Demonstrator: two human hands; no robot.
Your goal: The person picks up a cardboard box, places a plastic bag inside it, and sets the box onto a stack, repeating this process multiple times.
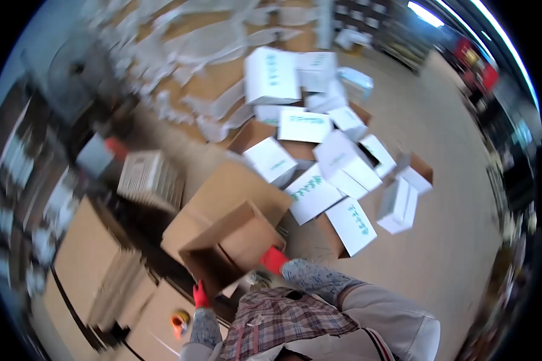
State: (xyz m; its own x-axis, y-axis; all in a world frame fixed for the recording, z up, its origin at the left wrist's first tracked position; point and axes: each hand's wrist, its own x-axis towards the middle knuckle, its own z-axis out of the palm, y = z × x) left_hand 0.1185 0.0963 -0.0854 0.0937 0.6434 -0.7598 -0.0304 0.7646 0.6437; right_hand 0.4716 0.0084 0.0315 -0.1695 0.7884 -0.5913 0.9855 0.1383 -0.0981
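Holds an open brown carton (244,239) a little below and left of the middle of the frame, tilted, with opening and inner walls in view, between two red-gloved hands. Reaches up from the bottom edge with the left forearm in a speckled sleeve (206,328), nearly upright in the frame, bringing the left hand (200,295) to the carton's lower left edge with fingers pointing upward. Comes in from the lower right with the right forearm, slanting up and leftward, to set the right hand (273,260) against the carton's right side. Grips narrowly at the left edge, as far as the blur shows; presses close at the right, with fingertips partly hidden. Behind the carton, toward the middle of the frame, shows a large brown cardboard sheet (223,189). At the lower left, shows stacked flat cardboard (93,259), with an orange tape roll (179,322) near the left forearm. Farther up on the left, shows a pale slatted crate (144,177). From upper centre to right of centre, shows a loose heap of white boxes (306,126) with green print, some leaning on others.
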